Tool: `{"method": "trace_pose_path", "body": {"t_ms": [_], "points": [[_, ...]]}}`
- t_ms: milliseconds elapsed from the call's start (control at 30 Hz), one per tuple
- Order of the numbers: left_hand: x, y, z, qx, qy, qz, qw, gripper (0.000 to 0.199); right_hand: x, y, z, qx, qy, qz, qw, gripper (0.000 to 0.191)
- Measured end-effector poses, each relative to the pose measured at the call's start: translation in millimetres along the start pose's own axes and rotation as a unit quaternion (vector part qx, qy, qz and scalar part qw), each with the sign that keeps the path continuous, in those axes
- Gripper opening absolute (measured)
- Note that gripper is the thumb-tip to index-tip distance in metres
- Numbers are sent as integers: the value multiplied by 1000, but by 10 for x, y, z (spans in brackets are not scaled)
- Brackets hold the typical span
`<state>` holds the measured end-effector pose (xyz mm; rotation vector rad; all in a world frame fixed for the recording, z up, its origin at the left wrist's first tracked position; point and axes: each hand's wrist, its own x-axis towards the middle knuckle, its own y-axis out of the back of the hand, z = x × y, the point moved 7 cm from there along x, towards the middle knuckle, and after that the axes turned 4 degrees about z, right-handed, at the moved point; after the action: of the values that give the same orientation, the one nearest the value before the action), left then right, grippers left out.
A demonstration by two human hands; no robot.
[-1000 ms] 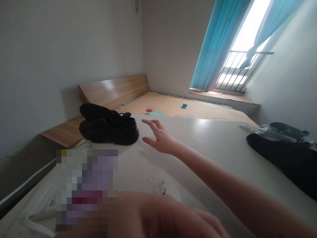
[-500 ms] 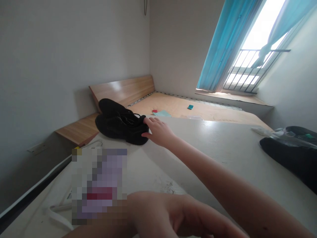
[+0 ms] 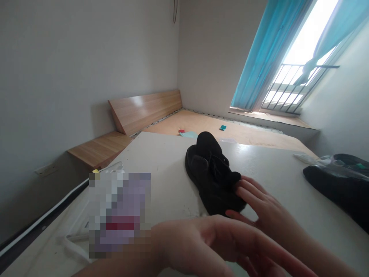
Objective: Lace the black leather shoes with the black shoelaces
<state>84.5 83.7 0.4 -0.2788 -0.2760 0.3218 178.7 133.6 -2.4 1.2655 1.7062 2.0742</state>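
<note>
A pair of black shoes (image 3: 215, 177), pressed close together, rests over the middle of the white tabletop. Laces show between them, and their toes point away from me. My right hand (image 3: 259, 204) holds the shoes at the heel end, fingers on the upper side and thumb low near the heel. In the foreground my left hand (image 3: 201, 242) reaches across from the lower left. Its fingers are apart and stretched to the right, and nothing visible is in them. The lower frame edge cuts off part of this hand.
The white tabletop (image 3: 167, 165) carries a blurred-out purple item (image 3: 123, 211) and a white cable (image 3: 76, 246) on the left. Another black shoe (image 3: 334, 184) with clear plastic lies at right. Behind are a bed (image 3: 201, 119), wooden headboard (image 3: 147, 107) and blue curtain (image 3: 256, 57).
The black shoes have come from the far left of the tabletop towards me and to the right, in my right hand. My left hand has shifted slightly, its fingers reaching further right.
</note>
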Motion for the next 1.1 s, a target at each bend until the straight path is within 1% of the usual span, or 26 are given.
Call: {"method": "trace_pose_path", "body": {"t_ms": [33,100,167,200,233,267,300,333,367,400,433,500,533,567,600,633,700,733,767,800,867,933,1000,1067,1100], "points": [[1,8,37,-3,-3,19,1000,60,-134,74,17,-5,7,-4,1000,16],[-6,56,81,-6,-3,82,997,48,-364,202,17,-3,29,-12,1000,18],[-36,160,120,31,-16,178,983,38,-524,309,-22,4,50,0,999,25],[-69,240,157,84,-31,246,965,34,-574,348,-53,12,57,11,998,26],[-119,323,216,160,-53,321,932,28,-604,373,-88,20,61,21,998,25],[-180,386,291,253,-75,391,882,22,-615,382,-124,30,60,26,997,23],[-238,421,364,348,-91,449,818,18,-610,380,-160,40,56,27,997,21],[-277,430,420,429,-101,485,755,17,-593,379,-195,50,51,28,997,18],[-291,427,450,489,-106,502,706,16,-567,381,-227,58,46,28,997,18],[-285,428,452,527,-104,503,677,17,-534,390,-256,68,44,26,996,17],[-266,437,433,550,-96,495,666,18,-498,400,-278,82,44,16,995,18],[-226,462,374,568,-80,472,669,20,-420,432,-293,134,48,-18,990,19],[-210,472,346,574,-72,462,673,19,-375,453,-263,167,37,-35,985,21],[-195,480,319,579,-64,451,676,19,-321,488,-204,200,14,-37,979,23],[-185,488,297,584,-55,444,677,19,-257,531,-109,224,-24,-22,974,25],[-179,494,281,587,-48,440,678,19,-188,574,14,237,-74,8,969,27],[-175,508,259,587,-33,437,681,16,-53,621,258,231,-174,79,954,28],[-176,515,255,587,-27,439,680,13,20,602,334,219,-204,97,949,28],[-181,521,254,587,-22,442,677,9,107,541,362,206,-210,91,951,26],[-186,527,256,590,-16,447,672,8,198,446,349,189,-197,63,960,25],[-198,537,264,598,-8,457,658,8,341,222,254,144,-135,-10,980,33],[-207,544,274,604,-6,464,648,9,391,27,180,109,-88,-63,988,37],[-210,552,278,603,-4,467,646,10,381,-73,166,97,-68,-74,990,27],[-212,563,278,600,1,468,649,10,349,-101,171,95,-49,-64,992,13],[-215,568,279,599,3,469,649,11,331,-104,174,98,-39,-58,993,9]]}}
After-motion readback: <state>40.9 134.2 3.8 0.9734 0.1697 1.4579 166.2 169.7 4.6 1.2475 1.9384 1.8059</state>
